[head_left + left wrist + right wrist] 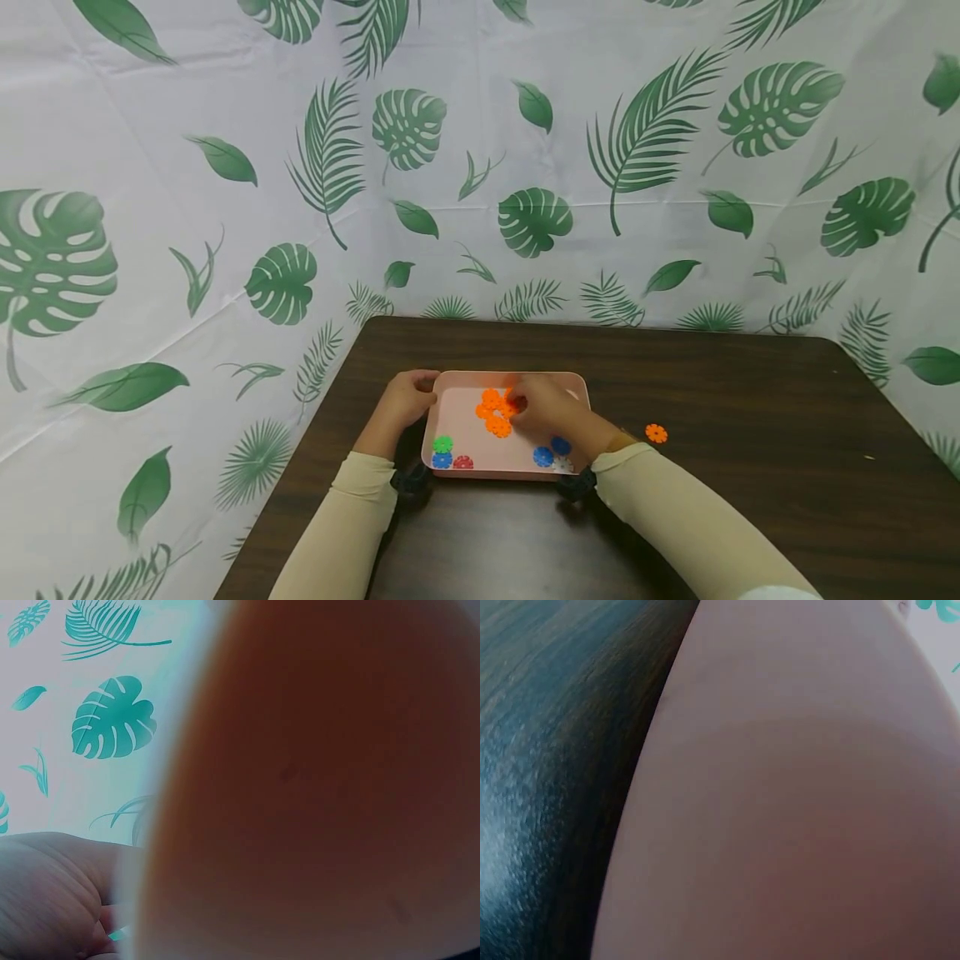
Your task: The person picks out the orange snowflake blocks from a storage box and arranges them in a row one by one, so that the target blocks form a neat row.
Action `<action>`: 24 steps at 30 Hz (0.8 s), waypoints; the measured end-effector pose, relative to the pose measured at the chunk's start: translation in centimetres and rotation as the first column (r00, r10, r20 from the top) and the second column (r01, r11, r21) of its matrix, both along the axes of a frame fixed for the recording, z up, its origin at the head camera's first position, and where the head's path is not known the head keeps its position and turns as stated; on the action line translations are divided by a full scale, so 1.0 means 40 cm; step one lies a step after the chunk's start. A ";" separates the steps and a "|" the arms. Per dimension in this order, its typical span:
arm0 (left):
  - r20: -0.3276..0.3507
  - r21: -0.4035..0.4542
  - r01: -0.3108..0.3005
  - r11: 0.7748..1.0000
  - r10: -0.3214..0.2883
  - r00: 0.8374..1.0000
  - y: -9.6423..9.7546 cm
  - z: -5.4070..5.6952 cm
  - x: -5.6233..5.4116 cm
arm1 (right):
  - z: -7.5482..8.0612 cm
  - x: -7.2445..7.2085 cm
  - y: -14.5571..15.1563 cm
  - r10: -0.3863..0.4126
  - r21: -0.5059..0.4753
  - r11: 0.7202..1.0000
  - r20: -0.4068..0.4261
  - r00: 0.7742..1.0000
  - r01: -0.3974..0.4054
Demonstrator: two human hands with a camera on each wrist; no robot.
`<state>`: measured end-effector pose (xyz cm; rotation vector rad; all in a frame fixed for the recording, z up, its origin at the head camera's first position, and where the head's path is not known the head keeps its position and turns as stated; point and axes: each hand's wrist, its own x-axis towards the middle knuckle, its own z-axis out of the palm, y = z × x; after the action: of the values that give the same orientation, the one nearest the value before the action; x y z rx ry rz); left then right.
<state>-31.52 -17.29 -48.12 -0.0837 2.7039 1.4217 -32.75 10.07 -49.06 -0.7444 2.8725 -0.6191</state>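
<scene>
A shallow pink tray (457, 412) lies on the dark table in the head view. My left hand (401, 404) grips its left rim near the far corner. Over the tray's right half, my right hand (546, 407) pinches an orange notched plastic disc (513, 403), partly covered by the fingers. Several more orange discs (495, 425) are clustered beside those fingertips, around the tray's middle. Along the near side lie a green disc (443, 444), a red disc (462, 462) and blue discs (543, 456). Both wrist views are largely filled by a close, blurred surface.
One loose orange disc (656, 433) rests on the brown table (750, 467), right of the tray. A white cloth with green leaf prints (465, 167) hangs behind the table and along its left side.
</scene>
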 end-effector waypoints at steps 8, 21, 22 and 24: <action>-0.005 -0.001 0.005 1.000 -0.005 1.000 0.000 0.005 0.000 | -0.001 0.004 -0.008 0.034 0.134 0.991 -0.080 0.996 -0.023; -0.001 -0.001 0.007 1.000 -0.007 1.000 -0.001 0.002 -0.002 | -0.013 0.005 -0.003 0.030 0.123 0.992 -0.115 0.993 -0.015; -0.002 -0.002 0.007 1.000 -0.007 1.000 -0.001 0.001 -0.003 | -0.013 0.004 0.000 0.036 0.125 0.992 -0.124 0.992 -0.020; -0.003 -0.002 0.004 1.000 -0.004 1.000 0.000 0.001 -0.004 | -0.010 0.003 0.005 0.049 0.120 0.992 -0.135 0.990 -0.033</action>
<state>-31.66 -17.30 -48.08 -0.0755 2.7061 1.4198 -32.62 10.28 -49.48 -0.8580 2.9776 -0.4048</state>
